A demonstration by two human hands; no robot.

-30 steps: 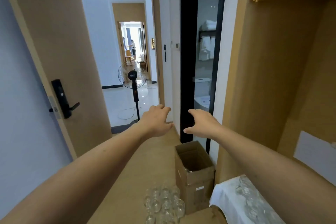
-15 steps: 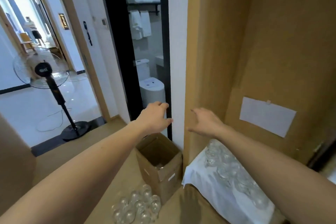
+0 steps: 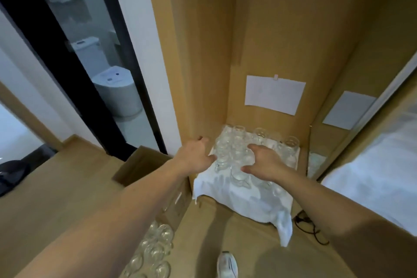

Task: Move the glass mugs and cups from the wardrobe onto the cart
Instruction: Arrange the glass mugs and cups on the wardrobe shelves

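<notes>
Several clear glass mugs and cups (image 3: pixel 261 134) stand close together on a white cloth (image 3: pixel 243 198) on the low shelf of the wooden wardrobe (image 3: pixel 203 52). My left hand (image 3: pixel 195 157) is at the left edge of the group, fingers loosely bent, thumb beside a glass, holding nothing. Above the front glasses my right hand (image 3: pixel 264 163) hovers with fingers spread and pointing down; whether it touches them I cannot tell. The cart is out of view.
Another cluster of glasses (image 3: pixel 155 253) stands on the floor at lower left, beside an open cardboard box (image 3: pixel 140 165). A black cable (image 3: pixel 309 228) lies right of the cloth. A sliding mirror door (image 3: pixel 372 165) is at the right. A paper sheet (image 3: pixel 274 95) hangs inside.
The view has swung right and down from the doorway to the wardrobe shelf. Both hands have moved forward and down onto the group of glasses.
</notes>
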